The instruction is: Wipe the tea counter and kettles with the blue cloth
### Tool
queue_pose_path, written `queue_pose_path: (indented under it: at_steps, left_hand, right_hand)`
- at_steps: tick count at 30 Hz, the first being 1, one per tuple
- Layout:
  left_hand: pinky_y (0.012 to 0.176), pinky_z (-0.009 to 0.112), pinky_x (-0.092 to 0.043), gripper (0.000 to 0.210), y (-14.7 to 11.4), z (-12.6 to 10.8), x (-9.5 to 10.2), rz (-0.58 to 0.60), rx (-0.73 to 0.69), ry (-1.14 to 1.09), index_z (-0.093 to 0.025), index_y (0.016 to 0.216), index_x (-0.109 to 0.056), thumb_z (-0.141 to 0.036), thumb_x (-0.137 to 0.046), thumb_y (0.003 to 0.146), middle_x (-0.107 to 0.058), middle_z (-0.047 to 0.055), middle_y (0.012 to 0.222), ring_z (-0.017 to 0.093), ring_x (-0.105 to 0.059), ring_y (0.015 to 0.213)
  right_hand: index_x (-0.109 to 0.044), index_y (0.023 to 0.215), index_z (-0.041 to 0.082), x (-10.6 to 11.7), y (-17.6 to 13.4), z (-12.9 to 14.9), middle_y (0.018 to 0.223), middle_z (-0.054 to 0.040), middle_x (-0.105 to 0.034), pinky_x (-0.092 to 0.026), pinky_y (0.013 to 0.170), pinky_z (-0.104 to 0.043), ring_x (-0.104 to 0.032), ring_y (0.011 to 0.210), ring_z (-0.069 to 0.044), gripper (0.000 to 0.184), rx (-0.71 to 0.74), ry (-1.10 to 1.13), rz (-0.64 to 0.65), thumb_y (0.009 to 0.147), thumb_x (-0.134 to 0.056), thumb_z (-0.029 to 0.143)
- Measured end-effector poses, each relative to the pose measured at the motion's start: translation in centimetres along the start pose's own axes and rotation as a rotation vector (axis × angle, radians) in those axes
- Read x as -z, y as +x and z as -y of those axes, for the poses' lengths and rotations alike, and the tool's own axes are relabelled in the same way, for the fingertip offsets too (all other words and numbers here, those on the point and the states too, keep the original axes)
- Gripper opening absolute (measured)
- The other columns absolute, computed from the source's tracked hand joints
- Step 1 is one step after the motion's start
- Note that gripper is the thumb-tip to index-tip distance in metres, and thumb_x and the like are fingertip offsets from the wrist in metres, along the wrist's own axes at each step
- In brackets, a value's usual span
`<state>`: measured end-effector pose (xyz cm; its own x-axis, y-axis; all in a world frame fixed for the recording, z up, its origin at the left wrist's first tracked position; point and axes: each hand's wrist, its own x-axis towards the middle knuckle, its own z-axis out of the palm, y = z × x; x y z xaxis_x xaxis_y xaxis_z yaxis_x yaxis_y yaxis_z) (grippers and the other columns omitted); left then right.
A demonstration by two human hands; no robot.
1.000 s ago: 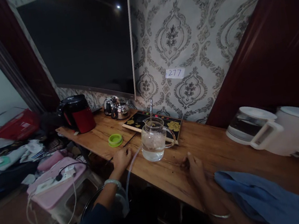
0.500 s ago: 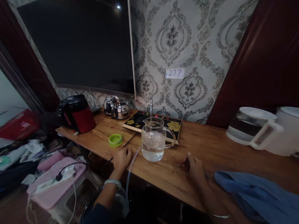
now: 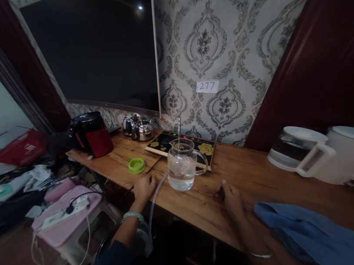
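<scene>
A clear glass jug [image 3: 182, 171] with a handle stands on the wooden counter [image 3: 245, 171] between my hands. A thin metal spout [image 3: 179, 125] reaches down to its mouth, and the water inside is churning with bubbles. My left hand [image 3: 143, 189] rests at the counter's front edge, fingers curled, beside a clear hose [image 3: 155, 192] and left of the jug. Right of the jug, my right hand [image 3: 228, 195] lies on the wood with its fingers folded in. I see nothing held in either hand. A green ring-shaped lid [image 3: 136, 165] lies beyond my left hand.
Behind the jug is a black panel with gold flowers [image 3: 207, 148]. Small metal kettles [image 3: 144, 130] and a red-black kettle [image 3: 98, 137] stand at the left. A blue cloth [image 3: 316, 231] and white-handled pitchers [image 3: 298, 150] occupy the right. A pink stool [image 3: 60, 236] holds a power strip.
Both hands stay where they were. Only the bubbling water inside the jug looks slightly different.
</scene>
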<state>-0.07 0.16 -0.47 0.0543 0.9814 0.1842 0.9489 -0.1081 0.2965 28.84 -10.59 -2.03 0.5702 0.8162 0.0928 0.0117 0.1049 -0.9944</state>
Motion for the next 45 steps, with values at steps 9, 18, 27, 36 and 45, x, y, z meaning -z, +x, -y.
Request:
queue_pose_path:
  at_steps: [9,18,27,36,45]
  left_hand:
    - [0.064,0.028,-0.031,0.035,-0.14,-0.11,0.26,0.001,0.010,0.001,-0.017,0.085,-0.068,-0.032,-0.037,0.094,-0.073,0.009,0.090,0.019,-0.064,0.080]
    - [0.064,0.028,-0.030,0.033,-0.07,-0.07,0.10,-0.004,0.012,0.015,-0.017,0.085,-0.068,-0.030,-0.039,0.093,-0.073,0.009,0.089,0.019,-0.063,0.078]
    - [0.062,0.028,-0.028,0.033,-0.02,0.05,-0.07,-0.027,0.000,-0.017,-0.017,0.083,-0.068,-0.030,-0.039,0.093,-0.072,0.008,0.084,0.018,-0.061,0.074]
    - [0.062,0.028,-0.029,0.033,0.01,0.02,-0.03,-0.021,-0.003,-0.016,-0.018,0.082,-0.067,-0.030,-0.039,0.093,-0.071,0.007,0.084,0.018,-0.061,0.074]
    - [0.063,0.028,-0.030,0.033,-0.04,-0.02,0.08,-0.006,0.000,-0.017,-0.017,0.083,-0.067,-0.030,-0.038,0.093,-0.072,0.008,0.087,0.018,-0.062,0.077]
  right_hand:
    - [-0.056,0.054,0.020,-0.05,-0.11,0.04,0.044,-0.0009,-0.054,-0.039,0.044,-0.028,-0.052,0.042,-0.016,0.064,0.011,0.014,0.007,0.069,-0.055,0.082]
    - [-0.055,0.053,0.020,-0.15,0.00,-0.24,0.045,-0.0001,-0.055,-0.039,0.043,-0.027,-0.051,0.042,-0.015,0.062,-0.010,0.036,-0.009,0.067,-0.057,0.081]
    - [-0.057,0.056,0.020,0.22,0.39,-0.83,0.045,-0.0006,-0.056,-0.040,0.046,-0.028,-0.053,0.044,-0.016,0.062,0.012,-0.008,0.023,0.072,-0.052,0.080]
    - [-0.054,0.054,0.021,-0.18,0.12,-0.36,0.044,0.0001,-0.053,-0.038,0.043,-0.028,-0.051,0.041,-0.016,0.062,0.008,0.023,-0.024,0.070,-0.054,0.080]
    - [-0.056,0.055,0.020,0.03,0.18,-0.62,0.046,-0.0006,-0.056,-0.039,0.047,-0.028,-0.054,0.045,-0.016,0.061,0.012,-0.006,-0.001,0.073,-0.052,0.078]
